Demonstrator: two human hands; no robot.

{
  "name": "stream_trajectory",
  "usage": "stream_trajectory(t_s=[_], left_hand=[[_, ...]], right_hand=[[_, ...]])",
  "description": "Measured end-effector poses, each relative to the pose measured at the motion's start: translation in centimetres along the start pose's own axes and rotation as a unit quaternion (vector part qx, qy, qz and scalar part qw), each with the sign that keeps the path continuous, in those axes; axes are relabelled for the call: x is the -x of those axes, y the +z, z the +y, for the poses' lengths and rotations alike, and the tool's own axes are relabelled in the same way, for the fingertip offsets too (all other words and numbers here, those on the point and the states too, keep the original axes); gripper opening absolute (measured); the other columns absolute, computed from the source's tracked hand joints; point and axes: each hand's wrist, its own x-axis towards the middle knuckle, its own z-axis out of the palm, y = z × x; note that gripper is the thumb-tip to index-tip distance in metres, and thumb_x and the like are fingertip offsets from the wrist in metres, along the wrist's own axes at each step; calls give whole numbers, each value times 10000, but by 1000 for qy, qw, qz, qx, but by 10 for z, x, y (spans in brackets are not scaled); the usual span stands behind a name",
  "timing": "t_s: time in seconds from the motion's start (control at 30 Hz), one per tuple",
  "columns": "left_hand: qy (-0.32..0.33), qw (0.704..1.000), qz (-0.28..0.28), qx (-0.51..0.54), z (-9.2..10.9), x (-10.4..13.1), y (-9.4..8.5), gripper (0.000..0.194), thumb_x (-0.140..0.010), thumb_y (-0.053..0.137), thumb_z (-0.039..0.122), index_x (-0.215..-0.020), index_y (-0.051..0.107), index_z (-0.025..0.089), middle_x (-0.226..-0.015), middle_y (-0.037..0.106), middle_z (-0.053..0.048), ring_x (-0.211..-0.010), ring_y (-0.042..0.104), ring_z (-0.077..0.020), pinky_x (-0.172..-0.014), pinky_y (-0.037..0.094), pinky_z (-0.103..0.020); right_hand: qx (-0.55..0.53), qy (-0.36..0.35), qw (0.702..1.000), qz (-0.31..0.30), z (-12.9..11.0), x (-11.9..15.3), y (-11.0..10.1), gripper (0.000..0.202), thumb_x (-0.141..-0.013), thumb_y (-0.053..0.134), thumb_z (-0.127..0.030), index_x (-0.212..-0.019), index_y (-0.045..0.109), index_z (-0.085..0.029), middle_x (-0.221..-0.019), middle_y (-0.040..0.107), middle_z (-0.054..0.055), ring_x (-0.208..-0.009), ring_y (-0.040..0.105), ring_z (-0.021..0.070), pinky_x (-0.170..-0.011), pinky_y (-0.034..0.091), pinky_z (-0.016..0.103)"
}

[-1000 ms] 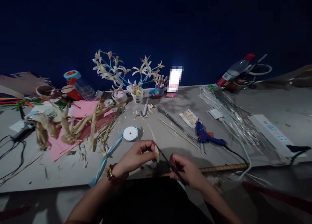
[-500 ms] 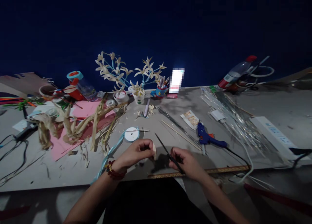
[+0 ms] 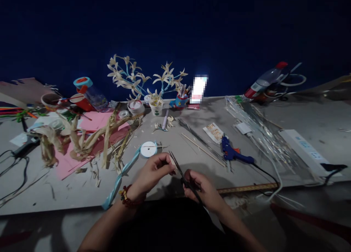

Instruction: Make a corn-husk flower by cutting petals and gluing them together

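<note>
Left thumb and forefinger pinch a small pale husk strip (image 3: 173, 162), lower centre of frame; much of it is hidden by the left hand (image 3: 153, 172). Right hand (image 3: 205, 190), just right of it, grips dark scissors (image 3: 181, 173), fingers curled round the handles, blades angled toward upper left and reaching the strip; whether they touch it, cannot tell. Bead bracelet (image 3: 126, 196) on left wrist. Just above the left hand, a white spool (image 3: 145, 151), its light-blue ribbon (image 3: 116, 184) trailing to lower left. Right of centre: wooden stick (image 3: 199, 146), thin wires (image 3: 192, 130), blue glue gun (image 3: 233, 154). Left of frame: dried corn husks (image 3: 83, 147) over pink paper (image 3: 63, 168). Upper centre: pale flowers (image 3: 128, 84) on blue stems, a white cup (image 3: 157, 111) beneath. Upper right: red-capped bottle (image 3: 264, 80), tilted.
</note>
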Motion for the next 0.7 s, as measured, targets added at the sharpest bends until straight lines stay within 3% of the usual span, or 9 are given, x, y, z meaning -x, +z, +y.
stream_trajectory(t_s=[0.2,0.53,0.7], left_hand=[[6,999,-12,-29,3,2,2,264,-857,721,353,-733,586,162,-712,622,-7,-679,559,-134,-680,437,-254],[-4,999,-17,-50,6,3,1,300,-849,720,399,-720,571,172,-698,640,-13,-673,584,-144,-683,454,-264],[-2,998,-23,-55,5,2,0,267,-863,706,371,-738,583,169,-723,651,-25,-687,590,-149,-694,466,-272]], right_hand=[[27,-5,1000,6,-4,5,-1,505,-750,735,-635,-754,440,-225,-702,484,-38,-629,384,122,-573,328,244],[69,2,998,10,-8,6,-6,496,-729,746,-624,-724,450,-225,-665,450,-47,-615,368,126,-543,292,243],[76,-6,997,17,-6,5,-7,551,-721,718,-697,-699,429,-228,-634,412,-57,-599,344,123,-535,276,248]])
